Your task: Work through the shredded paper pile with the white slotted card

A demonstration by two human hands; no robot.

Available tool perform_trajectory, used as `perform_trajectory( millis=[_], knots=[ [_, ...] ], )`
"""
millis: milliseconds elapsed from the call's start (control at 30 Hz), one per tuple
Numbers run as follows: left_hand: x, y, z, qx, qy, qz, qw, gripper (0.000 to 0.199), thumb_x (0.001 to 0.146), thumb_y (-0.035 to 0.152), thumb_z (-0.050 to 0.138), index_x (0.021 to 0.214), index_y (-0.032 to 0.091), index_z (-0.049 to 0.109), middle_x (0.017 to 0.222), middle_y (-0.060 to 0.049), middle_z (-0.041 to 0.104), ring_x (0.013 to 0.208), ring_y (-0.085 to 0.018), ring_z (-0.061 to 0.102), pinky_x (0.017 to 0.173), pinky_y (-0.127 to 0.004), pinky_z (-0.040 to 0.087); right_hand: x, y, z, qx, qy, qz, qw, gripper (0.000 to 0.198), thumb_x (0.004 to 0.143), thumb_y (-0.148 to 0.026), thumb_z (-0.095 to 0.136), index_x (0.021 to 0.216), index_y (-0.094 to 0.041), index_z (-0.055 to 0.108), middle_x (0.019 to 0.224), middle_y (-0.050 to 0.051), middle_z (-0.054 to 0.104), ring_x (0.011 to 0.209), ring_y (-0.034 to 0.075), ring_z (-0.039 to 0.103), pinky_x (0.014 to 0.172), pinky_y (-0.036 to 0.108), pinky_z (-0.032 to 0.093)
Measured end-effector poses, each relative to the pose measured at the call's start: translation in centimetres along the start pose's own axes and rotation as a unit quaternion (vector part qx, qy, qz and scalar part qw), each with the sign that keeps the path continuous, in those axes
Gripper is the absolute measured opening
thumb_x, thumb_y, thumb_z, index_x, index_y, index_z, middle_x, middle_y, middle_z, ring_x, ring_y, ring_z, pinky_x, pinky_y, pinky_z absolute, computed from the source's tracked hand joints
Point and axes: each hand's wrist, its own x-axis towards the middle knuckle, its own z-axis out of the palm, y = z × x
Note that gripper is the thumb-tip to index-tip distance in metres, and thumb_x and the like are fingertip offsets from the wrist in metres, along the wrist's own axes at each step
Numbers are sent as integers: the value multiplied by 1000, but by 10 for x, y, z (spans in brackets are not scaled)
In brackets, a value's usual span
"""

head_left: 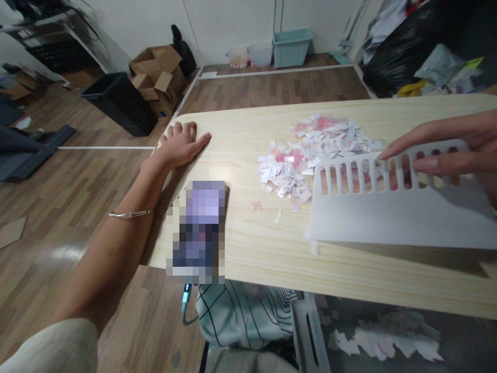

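My left hand (178, 142) lies on the far left corner of the light wooden table (240, 145), its fingers spread. A thin silver bangle (130, 213) circles that forearm. At the right, my right hand (458, 150) grips a white plastic basket (388, 220) by its slotted side; some fingers are in front and others show through the slots. The basket is tilted, and its inside is hidden. Beside and behind it is a heap of small white and pink paper scraps (289, 173), with a few loose pieces near the basket's left edge.
A phone-like device (200, 228), its screen blurred out, lies at the near left table edge with a teal cable (186, 295) attached. Below the table are patterned cloth (244, 313) and a grey bin (308, 331) with more scraps. A black bin (122, 103) and cardboard boxes (159, 77) stand beyond.
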Motion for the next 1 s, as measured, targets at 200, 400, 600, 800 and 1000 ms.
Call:
perform_trajectory(
  millis=[200,400,600,800,1000],
  knots=[
    [3,-3,3,-3,7,1,1000,100,123,84,34,195,17,51,209,-31,45,197,-53,38,158,-75,33,-4,-6,1,6,17,34,999,83,84,-113,97,84,-30,87,105,10,92,110,40,89,74,57,60],
    [1,0,1,-1,1,-2,1000,100,124,83,33,196,16,49,209,-32,42,199,-51,35,159,-74,33,-6,-11,1,9,16,46,999,86,76,-117,98,83,-31,88,105,11,92,118,44,91,76,60,67],
    [-1,2,-1,-8,-1,-4,1000,101,123,81,36,197,13,48,211,-33,39,199,-54,36,159,-75,31,-4,-4,3,2,10,9,1000,84,88,-113,93,84,-29,87,99,7,91,107,36,88,86,61,61],
    [0,2,0,-9,2,-9,1000,101,123,82,35,198,15,49,210,-31,42,198,-52,36,159,-74,31,4,-7,-4,-4,-2,30,1000,88,77,-117,96,78,-30,84,97,10,87,103,35,83,79,59,55],
    [-4,6,-5,-8,-4,-10,1000,103,120,81,37,196,13,49,208,-34,43,198,-54,36,159,-75,31,-2,-10,-1,-23,9,54,998,93,82,-119,89,86,-27,82,93,11,80,87,26,71,72,51,39]
  ],
)
